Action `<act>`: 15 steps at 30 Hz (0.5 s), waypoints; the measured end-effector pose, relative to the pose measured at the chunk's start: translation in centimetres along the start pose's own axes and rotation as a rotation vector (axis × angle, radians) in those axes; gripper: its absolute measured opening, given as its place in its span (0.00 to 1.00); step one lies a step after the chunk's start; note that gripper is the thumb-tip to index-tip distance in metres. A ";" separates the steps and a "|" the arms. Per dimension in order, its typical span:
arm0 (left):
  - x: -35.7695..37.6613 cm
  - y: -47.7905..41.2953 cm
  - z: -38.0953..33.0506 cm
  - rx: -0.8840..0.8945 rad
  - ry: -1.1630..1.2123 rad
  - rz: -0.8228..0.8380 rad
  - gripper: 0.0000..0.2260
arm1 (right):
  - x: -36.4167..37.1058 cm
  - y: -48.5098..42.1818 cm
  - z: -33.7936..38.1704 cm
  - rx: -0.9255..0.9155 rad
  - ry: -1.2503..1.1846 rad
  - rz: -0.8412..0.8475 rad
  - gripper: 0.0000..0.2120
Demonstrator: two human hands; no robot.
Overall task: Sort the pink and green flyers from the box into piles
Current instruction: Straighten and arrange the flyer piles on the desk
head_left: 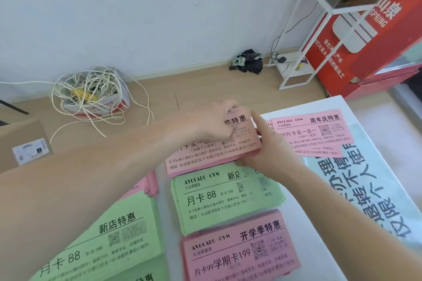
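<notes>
Fingers [229, 107] of the left hand [214, 121] curl over the far edge of the pink stack [205, 157], pinching its top sheets. The right hand [271, 150] grips the stack's right end, forefinger straight along the edge and the rest curled at the near corner. The stack sits mid-desk toward the far edge. Just nearer lies a green pile [223, 201], then a pink pile [239, 251] at the near edge. Another green heap [109, 242] fills the left side. Loose pink flyers [315, 134] lie by the far right corner of the desk [338, 102], on a printed sheet [365, 189]. Sorting looks well along to me. The box [22, 143] stands off the left edge with its inside hidden, so what remains is anyone's guess.
</notes>
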State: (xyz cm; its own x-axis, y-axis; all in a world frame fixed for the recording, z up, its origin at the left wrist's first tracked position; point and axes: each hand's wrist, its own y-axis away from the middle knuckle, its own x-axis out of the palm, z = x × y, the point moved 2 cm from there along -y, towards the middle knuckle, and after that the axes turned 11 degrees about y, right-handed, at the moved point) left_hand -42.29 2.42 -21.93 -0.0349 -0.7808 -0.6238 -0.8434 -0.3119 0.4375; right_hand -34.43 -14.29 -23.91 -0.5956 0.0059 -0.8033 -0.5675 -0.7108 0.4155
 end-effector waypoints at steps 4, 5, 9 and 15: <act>0.5 0.2 0.0 -0.005 -0.011 0.033 0.25 | 0.5 0.1 -0.3 0.008 -0.049 -0.022 0.58; 0.2 0.3 0.2 -0.024 -0.007 0.029 0.25 | 0.5 0.1 -0.3 0.012 -0.047 -0.016 0.59; -1.4 1.1 2.1 -0.110 -0.053 0.063 0.21 | 0.0 0.0 -0.3 0.023 -0.022 0.045 0.66; -0.2 2.1 3.4 -0.142 -0.047 0.064 0.13 | -0.4 0.0 1.4 -0.022 0.145 0.045 0.63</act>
State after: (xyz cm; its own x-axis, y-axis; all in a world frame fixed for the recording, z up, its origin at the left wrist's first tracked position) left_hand -45.87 3.72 -23.05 -0.1142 -0.7762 -0.6200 -0.7546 -0.3381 0.5623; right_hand -35.00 -13.29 -22.94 -0.5309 -0.1265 -0.8379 -0.5287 -0.7233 0.4442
